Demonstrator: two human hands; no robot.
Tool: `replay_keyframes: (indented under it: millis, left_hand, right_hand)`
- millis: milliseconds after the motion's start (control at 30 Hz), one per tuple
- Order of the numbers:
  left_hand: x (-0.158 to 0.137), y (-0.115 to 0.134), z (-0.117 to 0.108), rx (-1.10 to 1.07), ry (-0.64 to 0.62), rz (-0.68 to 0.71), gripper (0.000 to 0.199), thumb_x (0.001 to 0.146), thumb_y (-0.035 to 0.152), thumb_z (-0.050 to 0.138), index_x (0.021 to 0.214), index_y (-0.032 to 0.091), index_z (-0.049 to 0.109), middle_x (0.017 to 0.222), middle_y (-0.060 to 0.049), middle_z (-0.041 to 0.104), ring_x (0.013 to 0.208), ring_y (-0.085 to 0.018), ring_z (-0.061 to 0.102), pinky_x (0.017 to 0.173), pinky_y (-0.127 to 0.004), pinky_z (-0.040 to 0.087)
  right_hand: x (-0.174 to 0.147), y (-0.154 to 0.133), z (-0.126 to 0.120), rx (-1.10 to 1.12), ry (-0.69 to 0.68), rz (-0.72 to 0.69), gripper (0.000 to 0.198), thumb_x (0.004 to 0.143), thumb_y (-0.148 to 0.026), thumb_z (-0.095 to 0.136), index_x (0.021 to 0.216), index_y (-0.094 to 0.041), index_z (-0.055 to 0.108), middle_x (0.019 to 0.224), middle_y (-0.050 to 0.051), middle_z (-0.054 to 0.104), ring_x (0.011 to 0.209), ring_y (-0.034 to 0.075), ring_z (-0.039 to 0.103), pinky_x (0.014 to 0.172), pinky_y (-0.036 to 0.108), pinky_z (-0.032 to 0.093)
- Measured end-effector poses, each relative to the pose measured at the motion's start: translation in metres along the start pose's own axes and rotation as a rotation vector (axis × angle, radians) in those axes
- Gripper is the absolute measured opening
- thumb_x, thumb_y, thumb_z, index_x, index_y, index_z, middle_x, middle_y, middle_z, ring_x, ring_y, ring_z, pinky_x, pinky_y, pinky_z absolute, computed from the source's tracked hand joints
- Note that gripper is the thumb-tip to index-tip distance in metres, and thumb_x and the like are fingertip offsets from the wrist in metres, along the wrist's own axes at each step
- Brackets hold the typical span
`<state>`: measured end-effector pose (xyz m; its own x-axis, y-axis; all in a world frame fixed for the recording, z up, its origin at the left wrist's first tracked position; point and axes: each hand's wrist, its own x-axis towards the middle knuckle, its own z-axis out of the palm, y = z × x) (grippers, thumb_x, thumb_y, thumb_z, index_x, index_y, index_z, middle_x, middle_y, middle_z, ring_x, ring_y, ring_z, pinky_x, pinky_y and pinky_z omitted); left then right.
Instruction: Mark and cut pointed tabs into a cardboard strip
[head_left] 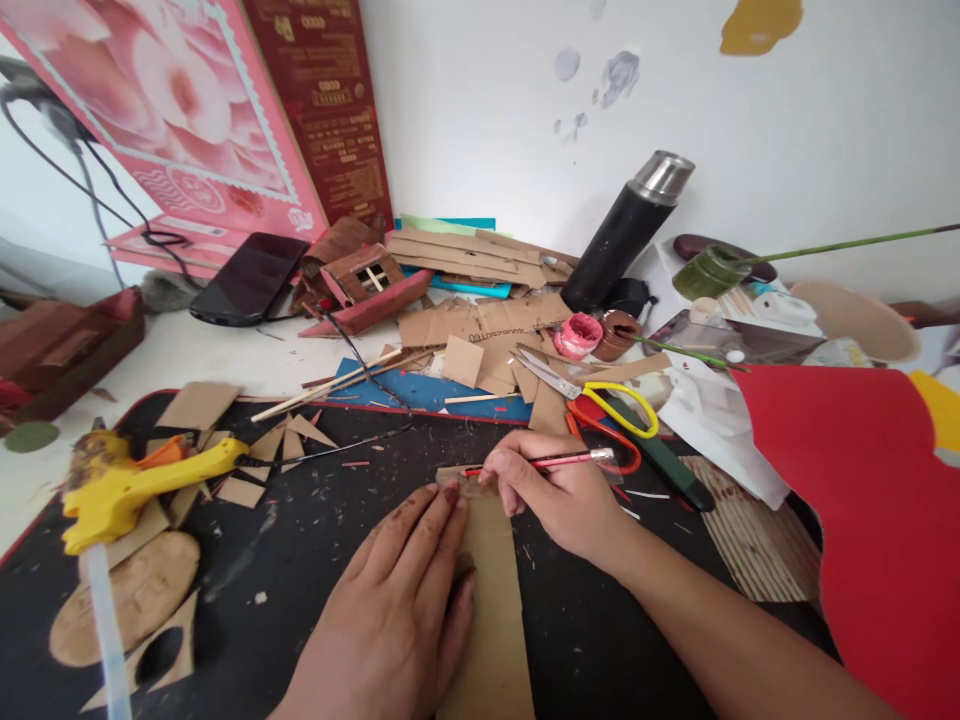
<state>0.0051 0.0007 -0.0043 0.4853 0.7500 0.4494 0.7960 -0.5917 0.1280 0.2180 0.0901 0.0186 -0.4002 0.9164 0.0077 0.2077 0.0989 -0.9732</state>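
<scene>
A long cardboard strip (491,610) lies on the black mat, running toward me. My left hand (409,570) rests flat on its left side, fingers stretched out and pressing near its far end. There a narrow clear piece (472,482), perhaps a ruler, crosses the strip under my fingertips. My right hand (559,490) is closed round a red and black pencil (555,460). The pencil's tip touches down by the strip's far end, close to my left fingertips. Just beyond my right hand lie scissors with yellow handles (622,408) and another pair with orange handles (611,435).
On the left a yellow glue gun (142,480) lies among cardboard scraps (199,405). Behind stand a small brown model boat (367,290), a phone (251,278), paint jars (577,335) and a black thermos (626,235). Red card (795,500) covers the right side.
</scene>
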Motion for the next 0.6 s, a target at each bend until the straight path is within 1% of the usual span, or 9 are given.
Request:
replay_keyframes:
  millis: [167,400,600]
  left_hand:
    - [0.0012,-0.0004,-0.0011,0.021,0.005,0.02,0.042,0.109,0.022,0.052,0.141,0.003,0.07,0.144,-0.018,0.077,0.133,-0.034,0.069,0.108,-0.045,0.058]
    - [0.0,0.0002,-0.0002,0.017,-0.013,0.005,0.042,0.109,0.022,0.052,0.143,0.005,0.069,0.147,-0.016,0.076,0.134,-0.033,0.069,0.108,-0.044,0.058]
    - [0.0006,-0.0008,-0.0005,0.021,-0.012,0.015,0.042,0.11,0.023,0.05,0.143,0.004,0.068,0.146,-0.016,0.076,0.134,-0.034,0.068,0.108,-0.045,0.058]
  right_hand:
    - [-0.0001,-0.0014,-0.0006,-0.004,0.007,-0.005,0.048,0.115,-0.055,0.058,0.088,-0.02,0.074,0.062,-0.002,0.067,0.056,0.014,0.062,0.059,0.026,0.048]
    - [-0.0009,-0.0007,-0.0003,0.017,0.05,0.014,0.052,0.114,-0.06,0.057,0.083,-0.02,0.071,0.06,-0.002,0.066,0.055,0.014,0.063,0.058,0.026,0.048]
    - [-0.0007,0.0012,-0.0002,-0.007,0.081,-0.002,0.049,0.115,-0.054,0.058,0.082,-0.02,0.071,0.059,-0.003,0.065,0.054,0.013,0.062,0.058,0.025,0.048]
